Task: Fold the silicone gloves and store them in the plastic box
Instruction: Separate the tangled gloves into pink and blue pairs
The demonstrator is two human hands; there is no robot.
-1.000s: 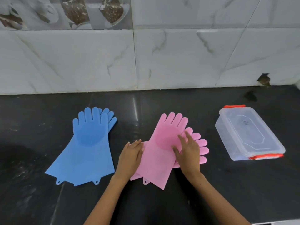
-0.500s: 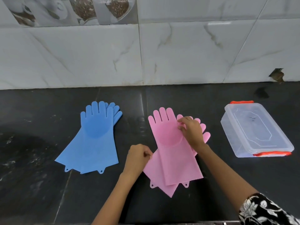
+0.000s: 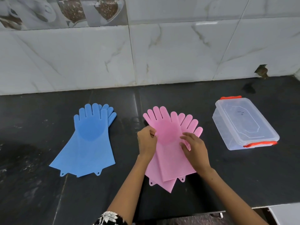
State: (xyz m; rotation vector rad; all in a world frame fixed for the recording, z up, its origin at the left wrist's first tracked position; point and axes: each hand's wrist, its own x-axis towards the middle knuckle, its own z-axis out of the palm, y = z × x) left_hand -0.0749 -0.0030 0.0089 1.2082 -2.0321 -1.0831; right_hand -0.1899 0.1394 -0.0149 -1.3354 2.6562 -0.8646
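Pink silicone glove pair (image 3: 168, 143) stacked directly under your hands, long axis running away from you, fingers far, cuffs near. Left hand (image 3: 146, 142) pinches top glove's left edge at palm level. Right hand (image 3: 194, 147) on right edge, fingers bent; real grip or just touch, cannot tell. Both hands equally near. Blue silicone glove pair (image 3: 88, 140) flat, well left of left hand, untouched. Clear plastic box with orange clips (image 3: 245, 124) right of right hand, lid on, looks empty. Black tabletop (image 3: 243, 176). Judgement: fold not begun.

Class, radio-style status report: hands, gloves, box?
Left hand pinching pink gloves at left edge; right hand resting on them. Blue gloves flat, untouched. Plastic box lid on. Nothing blocking.
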